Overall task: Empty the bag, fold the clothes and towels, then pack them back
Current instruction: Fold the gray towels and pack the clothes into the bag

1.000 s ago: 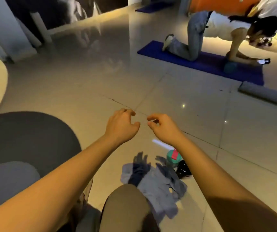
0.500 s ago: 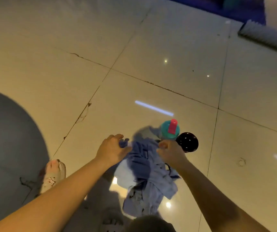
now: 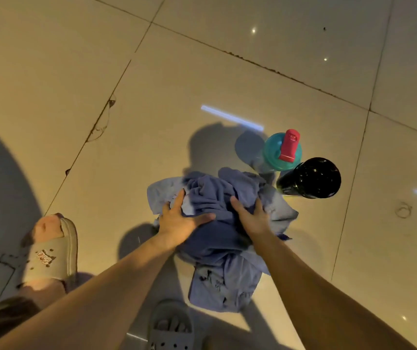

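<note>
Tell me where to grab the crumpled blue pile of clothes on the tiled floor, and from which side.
I'd pinch the raised darker folds at the top of the crumpled blue pile of clothes, coming down from the near left side. Those folds stand proud of the flat layers, and the teal-lidded bottle and glossy black bottle crowd its far right edge.
</note>
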Motion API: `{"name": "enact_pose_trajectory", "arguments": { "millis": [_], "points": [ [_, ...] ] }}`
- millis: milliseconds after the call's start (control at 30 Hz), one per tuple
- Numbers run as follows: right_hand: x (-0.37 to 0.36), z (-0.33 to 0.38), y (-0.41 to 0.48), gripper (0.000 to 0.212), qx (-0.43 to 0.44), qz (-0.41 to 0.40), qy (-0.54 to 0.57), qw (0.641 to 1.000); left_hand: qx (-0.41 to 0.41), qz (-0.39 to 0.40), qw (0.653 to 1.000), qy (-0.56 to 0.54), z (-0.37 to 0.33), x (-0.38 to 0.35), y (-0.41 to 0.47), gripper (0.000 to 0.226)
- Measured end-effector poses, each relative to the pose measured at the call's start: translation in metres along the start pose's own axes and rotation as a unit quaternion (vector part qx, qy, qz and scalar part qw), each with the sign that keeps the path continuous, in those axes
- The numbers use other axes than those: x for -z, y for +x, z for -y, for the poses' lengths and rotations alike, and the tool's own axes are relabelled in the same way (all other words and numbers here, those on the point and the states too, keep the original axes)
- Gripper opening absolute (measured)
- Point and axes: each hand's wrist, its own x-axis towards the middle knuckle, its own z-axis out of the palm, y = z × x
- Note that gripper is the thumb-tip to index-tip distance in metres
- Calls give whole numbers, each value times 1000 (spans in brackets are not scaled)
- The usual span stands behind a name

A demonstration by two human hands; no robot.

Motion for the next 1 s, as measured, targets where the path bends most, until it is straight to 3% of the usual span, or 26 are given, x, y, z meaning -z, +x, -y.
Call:
{"name": "enact_pose_trajectory", "arguments": {
  "millis": [67,133,200,233,300,433,567,633,700,767,800,867,1000],
  "points": [
    [-21,-1,-14,91,-2,44,66,997,-18,-3,996,-83,9,-3,5,129],
    [-30,2,-29,71,14,84,117,989,-40,-27,988,-148,6,3,-5,82],
    [-27,1,-37,37,76,92,80,990,-36,-38,979,-196,2,11,-15,39],
    [-24,0,-39,20,110,85,51,989,-35,-39,976,-211,4,15,-16,31],
    [-21,3,-45,8,160,65,43,984,-50,-61,972,-221,-1,24,-23,28],
    [-16,18,-53,15,132,34,121,983,-77,-124,940,-307,-14,49,-38,26],
    [-2,9,-31,13,-15,-65,76,995,-77,-166,934,-306,-8,74,-33,24],
    [2,0,-21,30,-82,-99,89,988,-29,-179,929,-321,1,79,-25,26],
    [2,-2,-23,50,-73,-145,56,985,72,-199,943,-258,19,78,-9,48],
    [-1,9,-29,61,38,-170,16,985,168,-196,949,-183,38,73,6,92],
    [-4,17,-27,68,102,-150,-7,983,182,-193,944,-196,45,69,11,106],
    [-13,38,-18,80,156,-76,-50,983,178,-173,924,-289,48,55,9,110],
    [-48,63,-19,98,80,53,-63,993,132,-145,886,-420,30,32,-5,75]
  ]
}}
